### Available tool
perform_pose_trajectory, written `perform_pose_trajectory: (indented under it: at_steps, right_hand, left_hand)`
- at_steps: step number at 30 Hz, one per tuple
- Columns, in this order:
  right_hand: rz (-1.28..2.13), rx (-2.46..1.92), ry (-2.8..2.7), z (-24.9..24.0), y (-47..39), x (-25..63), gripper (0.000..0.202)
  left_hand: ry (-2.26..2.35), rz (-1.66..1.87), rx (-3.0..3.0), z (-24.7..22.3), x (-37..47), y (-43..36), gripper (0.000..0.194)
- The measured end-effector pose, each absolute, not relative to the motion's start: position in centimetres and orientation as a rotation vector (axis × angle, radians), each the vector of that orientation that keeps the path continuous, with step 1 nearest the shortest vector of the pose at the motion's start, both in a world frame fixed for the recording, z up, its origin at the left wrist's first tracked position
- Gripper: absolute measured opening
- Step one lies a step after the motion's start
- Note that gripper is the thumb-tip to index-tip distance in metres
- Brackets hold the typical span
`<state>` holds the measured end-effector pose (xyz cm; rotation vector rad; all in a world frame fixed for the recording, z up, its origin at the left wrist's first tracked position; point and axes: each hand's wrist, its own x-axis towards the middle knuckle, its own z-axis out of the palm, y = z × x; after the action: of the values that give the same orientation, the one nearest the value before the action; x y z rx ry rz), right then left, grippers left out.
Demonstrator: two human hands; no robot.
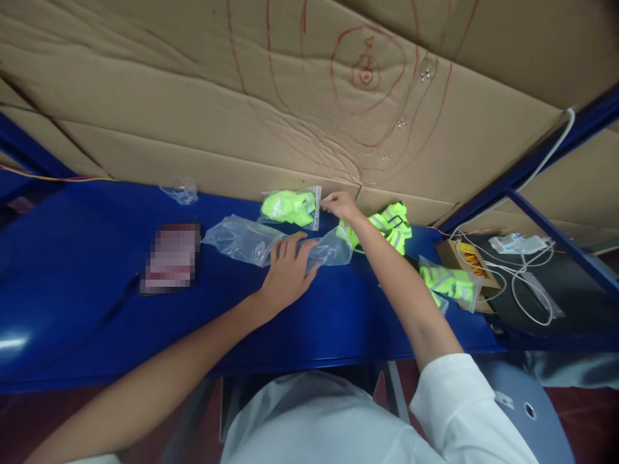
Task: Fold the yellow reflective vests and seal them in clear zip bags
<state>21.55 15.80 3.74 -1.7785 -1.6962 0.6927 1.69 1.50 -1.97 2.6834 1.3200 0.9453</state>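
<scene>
"How is the left hand (289, 265) placed?"

"Palm down, fingers loosely spread, pointing forward and right. The left arm (159, 380) slants in from the left."

"And the right hand (341, 205)?"

"Farther forward, fingers bent, tips turned left; whether they pinch is unclear. The right arm (401, 287) slants forward and leftward."

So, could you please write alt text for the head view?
A person's left hand rests on a clear bag on a blue table, while the right hand is at the edge of a bagged neon bundle. More neon fabric lies to the right.
</scene>
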Motion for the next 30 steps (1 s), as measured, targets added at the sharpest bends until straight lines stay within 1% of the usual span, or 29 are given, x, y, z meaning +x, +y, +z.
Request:
perform_pose_trajectory:
  at_steps: [4,6,8,9,12,13,15,17,19,21,24,28,30]
  right_hand:
    - [0.757,-1.729,-1.56,4.8,15.1,23.8,0.022]
    - [0.807,-1.72,-1.563,4.7,14.5,24.0,0.018]
    - [0.89,-1.721,-1.58,4.1,14.4,23.1,0.022]
    - [0.94,-1.727,-1.578,3.7,14.4,22.4,0.027]
    - [1.064,-1.76,-1.503,2.6,15.0,19.7,0.039]
    - [1.09,-1.766,-1.465,2.5,15.2,19.0,0.041]
    - [1.116,-1.747,-1.4,2.7,15.4,18.2,0.042]
    - [1.107,-1.695,-1.35,3.6,15.4,18.4,0.038]
    - [1.037,-1.61,-1.311,4.9,14.7,19.6,0.032]
    - [0.889,-1.452,-1.296,6.0,13.3,21.4,0.029]
    - [0.691,-1.253,-1.316,6.7,9.3,24.0,0.033]
    - [0.381,-1.239,-1.22,5.0,1.8,25.1,0.03]
    - [0.268,-1.279,-1.197,3.6,-1.2,24.8,0.026]
  left_hand:
    - [1.255,0.926,2.693,-2.7,1.8,1.7,0.035]
    - [1.211,0.926,2.697,-3.0,2.0,1.7,0.043]
    - [1.194,0.931,2.693,-3.3,2.3,1.7,0.052]
    - [1.198,0.925,2.687,-3.3,2.4,1.6,0.051]
    - [1.243,0.881,2.647,-3.4,2.4,1.8,0.037]
    - [1.257,0.87,2.629,-3.3,2.3,2.0,0.035]
    - [1.288,0.863,2.602,-3.3,2.0,2.3,0.035]
    - [1.323,0.854,2.603,-3.4,1.8,2.6,0.037]
    - [1.376,0.834,2.622,-3.5,1.7,2.7,0.038]
    - [1.42,0.824,2.634,-3.5,1.8,2.6,0.041]
    - [1.422,0.796,2.634,-3.6,1.9,2.1,0.054]
    - [1.295,0.691,2.603,-3.8,2.2,1.6,0.075]
    - [1.191,0.709,2.588,-3.8,2.3,1.5,0.076]
